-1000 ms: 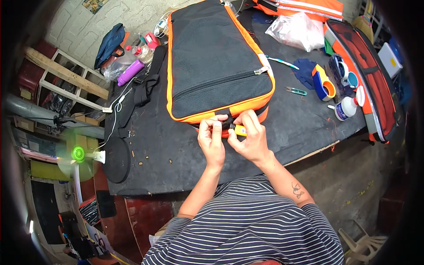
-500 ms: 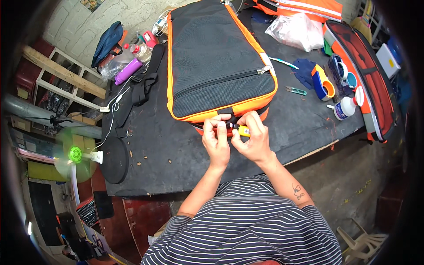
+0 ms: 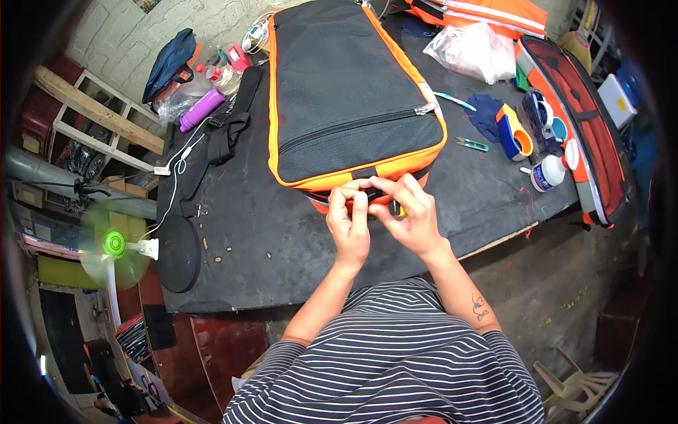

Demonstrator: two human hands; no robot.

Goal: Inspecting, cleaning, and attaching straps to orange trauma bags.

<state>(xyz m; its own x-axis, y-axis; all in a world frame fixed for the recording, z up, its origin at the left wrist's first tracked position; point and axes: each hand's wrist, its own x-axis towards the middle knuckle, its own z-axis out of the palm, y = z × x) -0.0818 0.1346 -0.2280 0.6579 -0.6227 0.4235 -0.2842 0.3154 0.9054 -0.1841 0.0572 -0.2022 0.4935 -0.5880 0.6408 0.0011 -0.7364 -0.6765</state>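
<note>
- Head view shows the black-and-orange bag (image 3: 353,78) lying on the dark table (image 3: 282,226), directly ahead of my two hands, with its near end at my fingertips.
- My left hand (image 3: 349,230) has thumb and fingers bent together at this near end, just below the short black strap (image 3: 365,172); whether they pinch something, I cannot tell.
- My right hand (image 3: 413,220) is curled around a small yellow piece (image 3: 397,210), which is mostly covered; its fingertips come close to those of the left.
- I judge the bag to be bulky but not very heavy, with soft fabric and a firmer, box-like form; the weave should give good grip, and it does not look fragile.
- For moving it, I would take the orange edges at both sides, well ahead of my hands, and not pull by the zip puller (image 3: 426,109).
- The yellow piece seems hard, light and maybe slippery, so it is better pinched along its sides.
- To the right of my hands lie green snips (image 3: 473,144) and a white bottle (image 3: 547,174).
</note>
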